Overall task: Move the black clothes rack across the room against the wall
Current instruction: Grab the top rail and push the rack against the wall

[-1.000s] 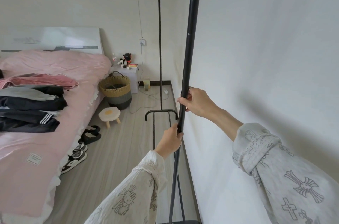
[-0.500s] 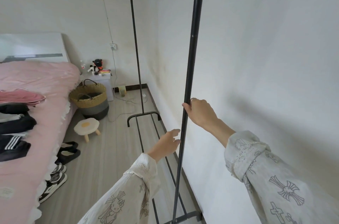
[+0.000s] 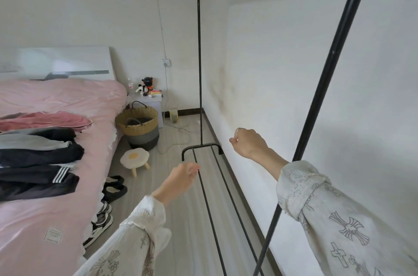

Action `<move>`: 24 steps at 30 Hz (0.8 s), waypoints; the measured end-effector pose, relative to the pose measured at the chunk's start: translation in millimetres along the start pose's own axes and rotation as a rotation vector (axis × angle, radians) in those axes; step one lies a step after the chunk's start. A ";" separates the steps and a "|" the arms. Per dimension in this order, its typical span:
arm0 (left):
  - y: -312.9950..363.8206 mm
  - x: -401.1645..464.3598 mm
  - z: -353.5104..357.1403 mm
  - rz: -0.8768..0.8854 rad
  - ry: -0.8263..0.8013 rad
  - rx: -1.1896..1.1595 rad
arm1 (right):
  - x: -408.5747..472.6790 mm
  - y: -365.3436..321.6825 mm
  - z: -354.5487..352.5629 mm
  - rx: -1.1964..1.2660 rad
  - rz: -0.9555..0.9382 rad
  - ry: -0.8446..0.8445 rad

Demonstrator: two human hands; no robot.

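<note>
The black clothes rack stands upright along the white wall on the right, its near post crossing the right of the view and its far post further back. Its two low rails run along the floor beside the skirting. My left hand hovers left of the rails, fingers loosely curled, holding nothing. My right hand is raised between the two posts, fingers curled, and touches no part of the rack. The near post passes in front of my right forearm.
A bed with pink bedding and folded dark clothes fills the left. Shoes, a small stool, a woven basket and a white nightstand line the floor strip between bed and rack. A cable trails on the floor.
Both hands have let go of the near post: the left first, then the right. The view has swung so the post now lies right of both hands.
</note>
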State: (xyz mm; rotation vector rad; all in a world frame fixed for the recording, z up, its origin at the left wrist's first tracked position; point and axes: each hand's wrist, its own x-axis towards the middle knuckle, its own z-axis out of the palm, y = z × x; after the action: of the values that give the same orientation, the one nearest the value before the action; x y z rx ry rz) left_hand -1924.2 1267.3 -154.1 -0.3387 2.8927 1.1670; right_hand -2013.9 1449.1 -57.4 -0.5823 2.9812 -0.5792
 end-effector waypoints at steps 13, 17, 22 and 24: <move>21.3 206.3 -177.5 0.332 0.196 0.061 | 214.9 -87.4 -89.5 -0.060 -0.103 0.523; 51.5 277.8 -231.3 0.452 0.281 -0.007 | 272.5 -105.3 -135.5 -0.154 -0.091 0.645; 78.9 359.0 -270.8 0.619 0.308 -0.043 | 325.7 -120.3 -175.7 -0.368 -0.103 0.805; 84.8 393.1 -284.0 0.681 0.296 -0.042 | 347.6 -128.5 -187.9 -0.477 -0.100 0.850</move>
State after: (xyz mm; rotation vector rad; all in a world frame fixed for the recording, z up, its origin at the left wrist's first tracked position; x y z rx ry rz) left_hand -2303.4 1054.1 76.4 0.5764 3.3639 1.3281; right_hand -2313.1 1275.4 172.7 -0.6281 3.9664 -0.1005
